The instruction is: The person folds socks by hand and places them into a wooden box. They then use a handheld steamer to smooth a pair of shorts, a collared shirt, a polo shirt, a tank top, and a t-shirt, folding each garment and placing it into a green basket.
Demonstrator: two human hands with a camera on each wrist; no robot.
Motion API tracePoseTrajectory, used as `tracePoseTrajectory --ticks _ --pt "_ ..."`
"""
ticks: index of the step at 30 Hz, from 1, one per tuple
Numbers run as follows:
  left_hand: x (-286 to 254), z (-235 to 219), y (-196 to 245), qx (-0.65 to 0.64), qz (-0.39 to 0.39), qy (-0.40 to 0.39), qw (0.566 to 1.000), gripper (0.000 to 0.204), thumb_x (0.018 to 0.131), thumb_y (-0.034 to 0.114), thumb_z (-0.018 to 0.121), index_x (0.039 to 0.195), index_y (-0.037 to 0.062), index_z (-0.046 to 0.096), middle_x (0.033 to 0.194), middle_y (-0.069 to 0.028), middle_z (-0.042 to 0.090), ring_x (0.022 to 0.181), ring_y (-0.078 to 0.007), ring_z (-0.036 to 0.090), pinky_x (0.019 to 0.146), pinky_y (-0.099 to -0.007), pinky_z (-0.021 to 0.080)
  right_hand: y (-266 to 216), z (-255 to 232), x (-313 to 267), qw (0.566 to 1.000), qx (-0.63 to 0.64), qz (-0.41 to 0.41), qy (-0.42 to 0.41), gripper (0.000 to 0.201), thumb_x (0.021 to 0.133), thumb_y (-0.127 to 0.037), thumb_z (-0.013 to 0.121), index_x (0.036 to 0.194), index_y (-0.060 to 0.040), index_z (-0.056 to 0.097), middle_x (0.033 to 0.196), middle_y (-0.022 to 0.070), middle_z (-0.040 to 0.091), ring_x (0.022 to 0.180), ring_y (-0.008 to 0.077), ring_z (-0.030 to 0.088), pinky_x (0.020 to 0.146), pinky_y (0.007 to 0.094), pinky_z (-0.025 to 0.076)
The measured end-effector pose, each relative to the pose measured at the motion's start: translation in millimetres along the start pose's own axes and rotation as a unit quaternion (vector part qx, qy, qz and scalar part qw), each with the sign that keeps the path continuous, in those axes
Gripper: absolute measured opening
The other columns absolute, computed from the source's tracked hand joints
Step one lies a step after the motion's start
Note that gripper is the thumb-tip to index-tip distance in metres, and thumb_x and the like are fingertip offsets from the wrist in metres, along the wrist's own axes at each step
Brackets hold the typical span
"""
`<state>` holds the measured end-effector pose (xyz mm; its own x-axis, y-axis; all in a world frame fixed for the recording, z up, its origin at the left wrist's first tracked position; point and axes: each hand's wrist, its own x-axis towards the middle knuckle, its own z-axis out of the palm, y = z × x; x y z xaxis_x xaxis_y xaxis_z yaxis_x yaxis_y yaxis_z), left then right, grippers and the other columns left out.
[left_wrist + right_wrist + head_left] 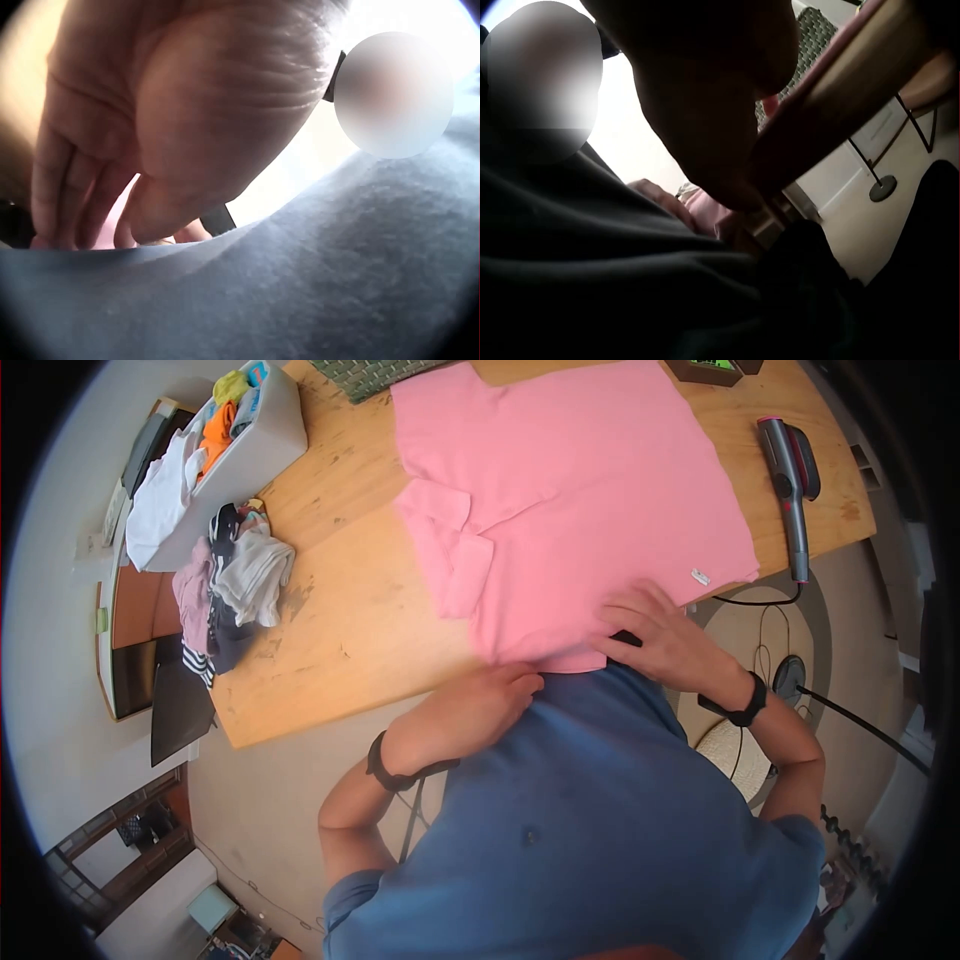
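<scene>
A pink collared shirt [600,490] lies spread on the wooden table, its collar [465,565] toward the left and a small white label [700,577] near its right corner. At the near edge, my left hand [470,705] pinches the shirt's border between thumb and fingers. In the left wrist view, pink cloth shows between the fingers of that hand [172,112]. My right hand [660,640] rests over the shirt's near right edge, fingers extended and slightly blurred, thumb apart. The right wrist view has this hand [712,112] dark against the table edge.
A grey hair-straightener-like handheld appliance [790,490] lies at the table's right with its cord hanging off. Left stand a white bin [270,450] of clothes and a pile of folded clothes [250,575]. A green woven basket [370,375] sits at the back. My body touches the near edge.
</scene>
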<state>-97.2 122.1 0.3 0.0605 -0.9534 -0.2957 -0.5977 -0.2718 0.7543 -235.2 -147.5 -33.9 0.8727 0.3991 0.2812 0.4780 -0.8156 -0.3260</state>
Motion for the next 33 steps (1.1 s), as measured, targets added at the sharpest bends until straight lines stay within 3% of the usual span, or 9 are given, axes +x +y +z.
tracePoseTrajectory --ticks 5,8,11,14,17,23,26,29,33 --pt "-1.2 -17.3 9.7 -0.007 -0.041 0.0 0.999 0.027 0.091 0.011 0.059 0.116 0.0013 0.06 0.122 -0.0146 0.061 0.107 -0.0336 0.061 0.092 -0.0393 0.05 6.2 25.6 -4.3 0.999 -0.005 -0.035 0.03 0.025 0.078 -0.013 0.066 0.103 -0.0113 0.065 0.12 0.0109 0.055 0.117 0.0293 0.055 0.102 0.0564 0.039" --pt "-0.7 -23.4 4.3 -0.008 0.005 0.06 0.998 0.04 0.084 0.015 0.07 0.121 0.003 0.058 0.125 -0.0138 0.059 0.113 -0.0333 0.058 0.095 -0.0385 0.048 9.1 23.7 2.4 0.997 0.034 -0.032 0.055 0.022 0.079 -0.012 0.065 0.102 -0.0111 0.065 0.115 0.0091 0.059 0.112 0.0288 0.057 0.1 0.0516 0.042" --pt "1.2 -36.5 10.2 0.002 0.054 0.137 0.989 0.062 0.075 0.018 0.08 0.13 0.0053 0.054 0.132 -0.0143 0.053 0.121 -0.0342 0.052 0.1 -0.0406 0.044 12.7 20.6 8.3 0.969 0.215 0.079 0.092 0.019 0.082 -0.007 0.063 0.101 -0.0093 0.066 0.104 0.0093 0.064 0.1 0.0292 0.062 0.09 0.0437 0.048" --pt "10.9 -37.3 6.9 0.02 0.069 0.158 0.985 0.077 0.068 0.02 0.084 0.136 0.0065 0.05 0.137 -0.0154 0.048 0.126 -0.035 0.047 0.104 -0.0433 0.04 15.0 -5.3 30.3 0.952 0.246 0.164 0.083 0.021 0.084 -0.002 0.06 0.104 -0.0055 0.065 0.09 0.0113 0.065 0.086 0.0314 0.064 0.078 0.0374 0.051" --pt "24.8 -33.8 10.0 0.049 0.095 0.201 0.974 0.078 0.067 0.018 0.084 0.135 0.0058 0.049 0.137 -0.0166 0.047 0.125 -0.0347 0.047 0.104 -0.0442 0.039 20.6 -17.7 50.9 0.957 0.21 0.159 0.122 0.021 0.088 0.0 0.058 0.108 -0.0031 0.062 0.087 0.0134 0.065 0.077 0.029 0.065 0.071 0.034 0.051" --pt "42.0 -25.7 -7.9 0.161 0.111 0.316 0.928 0.057 0.071 0.006 0.076 0.125 0.0054 0.057 0.119 -0.013 0.06 0.109 -0.0326 0.058 0.092 -0.0406 0.047 29.4 -22.0 66.6 0.907 0.313 0.256 0.121 0.02 0.092 0.0 0.056 0.111 -0.0041 0.059 0.09 0.012 0.067 0.076 0.0228 0.066 0.069 0.029 0.05" --pt "43.3 -31.7 -19.5 0.136 0.123 0.345 0.92 0.042 0.073 0.002 0.071 0.114 0.003 0.063 0.103 -0.0114 0.066 0.094 -0.0328 0.064 0.082 -0.0381 0.051 36.3 -29.2 64.4 0.937 0.254 0.219 0.101 0.023 0.09 -0.002 0.06 0.113 -0.004 0.059 0.089 0.0112 0.065 0.076 0.0224 0.066 0.07 0.0304 0.051" --pt "40.7 -41.1 -22.8 0.036 0.104 0.342 0.933 0.025 0.081 0.003 0.066 0.106 0.0 0.065 0.094 -0.0117 0.067 0.085 -0.0301 0.065 0.076 -0.0345 0.053 39.3 -45.5 52.9 0.95 0.202 0.236 -0.02 0.027 0.081 0.004 0.06 0.108 -0.002 0.061 0.088 0.0106 0.064 0.081 0.0228 0.064 0.075 0.031 0.051" --pt "33.5 -54.3 -15.2 -0.121 0.05 0.34 0.931 0.015 0.094 0.009 0.057 0.103 -0.0016 0.064 0.091 -0.0123 0.066 0.082 -0.0258 0.064 0.074 -0.0316 0.05 54.7 -53.6 20.7 0.98 0.081 0.178 -0.041 0.027 0.076 0.003 0.063 0.103 -0.0022 0.064 0.087 0.0124 0.062 0.08 0.0291 0.063 0.075 0.035 0.051"
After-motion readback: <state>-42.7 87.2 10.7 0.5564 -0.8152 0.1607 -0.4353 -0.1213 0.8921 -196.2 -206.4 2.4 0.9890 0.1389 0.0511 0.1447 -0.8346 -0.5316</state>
